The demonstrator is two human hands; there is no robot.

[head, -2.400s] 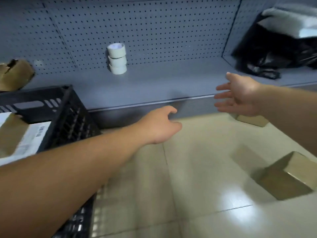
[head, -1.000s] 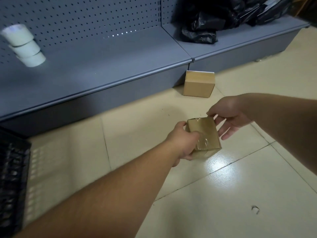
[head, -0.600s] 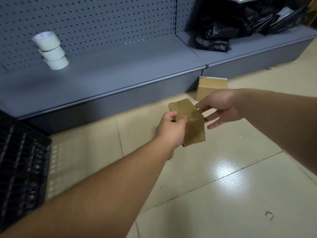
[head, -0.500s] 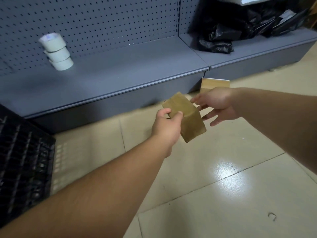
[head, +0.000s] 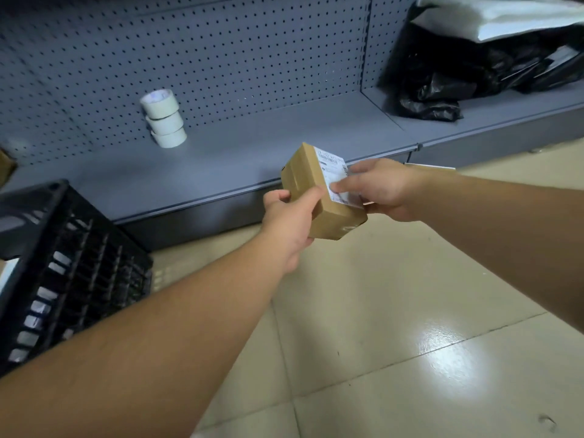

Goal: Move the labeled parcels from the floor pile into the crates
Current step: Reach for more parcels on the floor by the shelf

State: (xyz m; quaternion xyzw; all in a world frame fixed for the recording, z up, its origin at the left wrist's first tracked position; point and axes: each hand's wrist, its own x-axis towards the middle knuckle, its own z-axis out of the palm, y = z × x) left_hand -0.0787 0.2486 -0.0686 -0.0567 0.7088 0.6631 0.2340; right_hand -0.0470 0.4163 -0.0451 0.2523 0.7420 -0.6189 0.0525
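Cardboard parcel [head: 319, 197] aloft, gripped between both hands [head: 335, 203].

A small brown cardboard parcel [head: 319, 197] sealed with clear tape is held in the air, tilted, above the pale glossy tiled floor [head: 395, 327]. The left hand [head: 289, 219] grips its near left corner, thumb on the top face. The right hand [head: 377, 188] holds the right side, thumb pressing on the white printed label [head: 331, 167]. At the left stands a black slatted plastic crate [head: 66, 270]. Behind, a grey metal shelf [head: 237, 153] with a pegboard back carries three stacked white tape rolls [head: 164, 120]; crumpled black plastic bags [head: 442, 80] lie on the next bay.
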